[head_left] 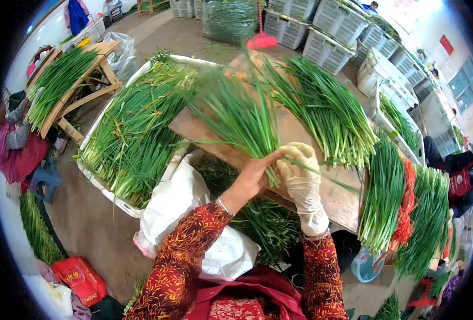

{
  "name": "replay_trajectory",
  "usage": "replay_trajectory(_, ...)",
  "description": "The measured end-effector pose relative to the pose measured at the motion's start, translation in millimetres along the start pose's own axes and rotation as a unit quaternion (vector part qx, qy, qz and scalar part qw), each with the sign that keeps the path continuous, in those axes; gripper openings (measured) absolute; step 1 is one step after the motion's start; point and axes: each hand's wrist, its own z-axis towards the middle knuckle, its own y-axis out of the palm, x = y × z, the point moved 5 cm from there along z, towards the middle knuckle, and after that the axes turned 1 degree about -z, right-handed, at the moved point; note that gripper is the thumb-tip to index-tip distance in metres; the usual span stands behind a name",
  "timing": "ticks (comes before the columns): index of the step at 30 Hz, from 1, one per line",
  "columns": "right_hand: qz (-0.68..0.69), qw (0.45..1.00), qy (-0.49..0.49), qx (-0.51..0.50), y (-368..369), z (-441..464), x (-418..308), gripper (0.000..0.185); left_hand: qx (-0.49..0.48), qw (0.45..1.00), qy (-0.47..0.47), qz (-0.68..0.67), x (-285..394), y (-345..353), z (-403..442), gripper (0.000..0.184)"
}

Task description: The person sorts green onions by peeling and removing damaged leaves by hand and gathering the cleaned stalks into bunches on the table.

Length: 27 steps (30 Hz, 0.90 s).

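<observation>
My bare left hand (pixel 251 178) is wrapped round the lower ends of a bunch of long green leafy stalks (pixel 242 114), held over a wooden board (pixel 332 186). Beside it, touching the bunch's base, my right hand (pixel 302 178) wears a pale glove; its fingers are bent together around a few thin leaves that stick out to the right. On the board's far right side lies a pile of similar stalks (pixel 327 109). To the left, a white crate (pixel 95 125) is full of loose stalks (pixel 140 128).
Tied bundles (pixel 383 197) and red strings (pixel 405 208) lie at the right. A white sack (pixel 175 197) hangs by the crate. Stacked crates (pixel 330 48) and a red dustpan (pixel 261 41) stand behind. A person (pixel 463 176) sits at the far right; another table (pixel 95 58) is at left.
</observation>
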Motion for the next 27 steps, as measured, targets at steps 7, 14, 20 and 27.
replay_trajectory(7,0.144,0.988,0.036,-0.036,-0.3,-14.6,13.9,0.013,0.03,0.999,-0.019,-0.001,7.7,6.5,-7.5,0.021)
replay_trajectory(14,0.08,0.747,0.097,-0.652,13.6,-126.3,-25.2,0.02,0.111,0.98,0.166,0.01,68.4,-13.3,-1.2,0.021)
replay_trajectory(20,-0.079,0.96,0.096,-0.251,-33.4,3.9,55.8,0.024,-0.046,0.984,0.134,-0.111,47.7,0.2,1.1,0.022)
replay_trajectory(27,-0.476,0.855,0.071,-0.196,-3.4,35.0,141.9,0.019,-0.026,0.995,0.035,-0.092,6.2,7.8,-1.6,0.015)
